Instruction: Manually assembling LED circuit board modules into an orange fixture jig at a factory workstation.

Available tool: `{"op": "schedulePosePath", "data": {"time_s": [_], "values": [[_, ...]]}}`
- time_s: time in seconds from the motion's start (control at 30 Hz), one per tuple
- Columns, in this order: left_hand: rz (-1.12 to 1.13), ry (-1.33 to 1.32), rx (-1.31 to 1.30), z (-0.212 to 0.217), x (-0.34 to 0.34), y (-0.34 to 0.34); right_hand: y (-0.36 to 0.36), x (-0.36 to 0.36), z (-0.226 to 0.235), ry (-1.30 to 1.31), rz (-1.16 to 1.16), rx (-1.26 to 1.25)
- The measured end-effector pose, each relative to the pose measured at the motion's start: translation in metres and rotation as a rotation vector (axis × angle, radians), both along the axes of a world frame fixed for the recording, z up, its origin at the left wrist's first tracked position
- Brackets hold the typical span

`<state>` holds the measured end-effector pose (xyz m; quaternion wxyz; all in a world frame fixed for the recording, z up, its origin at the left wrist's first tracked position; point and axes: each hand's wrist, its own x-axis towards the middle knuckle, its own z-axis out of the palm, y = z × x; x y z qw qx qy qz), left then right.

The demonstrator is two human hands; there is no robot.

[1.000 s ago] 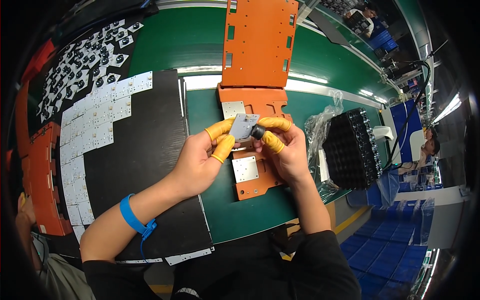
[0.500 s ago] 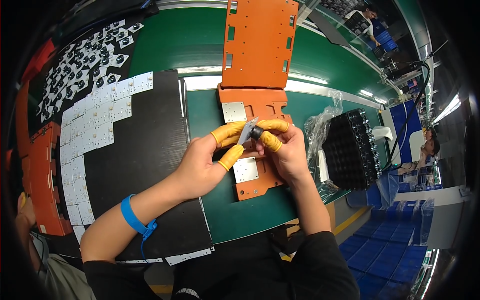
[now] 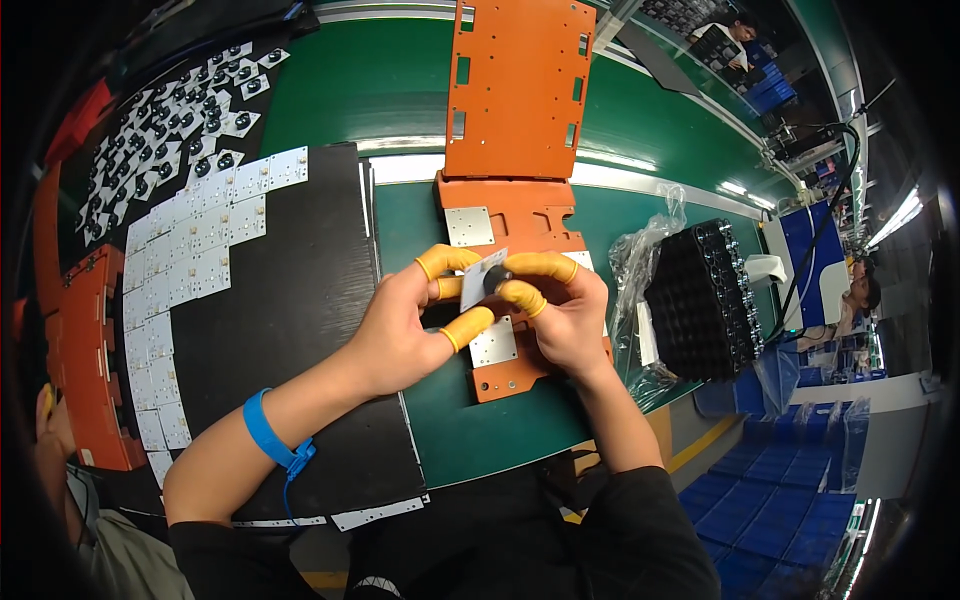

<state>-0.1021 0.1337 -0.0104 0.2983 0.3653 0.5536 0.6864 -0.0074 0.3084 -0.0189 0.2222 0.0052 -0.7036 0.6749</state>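
Note:
Between my hands a small white circuit board (image 3: 478,284) is held tilted, with a black cylindrical lens holder (image 3: 496,279) on its right face. The thumb and index finger of my right hand (image 3: 565,305) pinch the lens holder. My left hand (image 3: 400,325) is closed about the board's left side, its fingers partly behind the board and its thumb at the lower edge. Both hands wear yellow finger cots. Beneath them lies an orange fixture (image 3: 510,200) with pale square plates (image 3: 467,226) set in it; its orange lid (image 3: 520,90) stands open on the far side.
On the left, a black mat (image 3: 290,260) carries rows of white boards (image 3: 195,240). Several boards with black lens holders (image 3: 165,135) lie farther back. At right stands a stack of black trays (image 3: 700,300) beside clear plastic wrap (image 3: 630,260). Another orange fixture (image 3: 90,350) and a co-worker's hand (image 3: 55,425) are at far left.
The board has turned from nearly edge-on to show more of its face, shifting slightly left. My left thumb has slid lower along it, and my right fingers remain on the lens holder.

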Motion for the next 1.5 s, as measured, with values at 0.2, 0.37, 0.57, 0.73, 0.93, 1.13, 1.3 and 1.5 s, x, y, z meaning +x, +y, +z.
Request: {"op": "schedulePosePath", "data": {"time_s": [0.2, 0.37, 0.57, 0.73, 0.93, 1.13, 1.3, 1.5], "values": [[0.058, -0.002, -0.029, -0.003, -0.001, -0.003, 0.007, 0.006, 0.008, -0.050, 0.149, 0.074], [0.191, 0.010, 0.077, -0.004, 0.007, 0.002, 0.009, 0.006, 0.013, -0.244, 0.142, -0.292], [0.292, 0.941, 0.156, -0.002, 0.012, -0.003, 0.024, 0.008, 0.013, -0.493, 0.487, -0.418], [0.248, 1.115, 0.169, -0.001, 0.006, -0.002, 0.027, 0.007, 0.021, -0.567, 0.450, -0.284], [0.232, 1.020, 0.054, -0.003, 0.013, 0.000, 0.100, 0.001, 0.018, -0.491, -0.234, -0.101], [0.155, 1.116, 0.114, -0.002, 0.010, -0.001, 0.150, -0.020, -0.006, -0.673, -0.228, -0.080], [0.169, 1.077, 0.112, -0.008, 0.008, -0.003, 0.153, -0.045, 0.002, -0.827, -0.079, -0.029], [0.172, 1.053, 0.119, -0.008, 0.009, 0.000, 0.162, -0.044, -0.011, -0.843, -0.056, 0.056]]}}
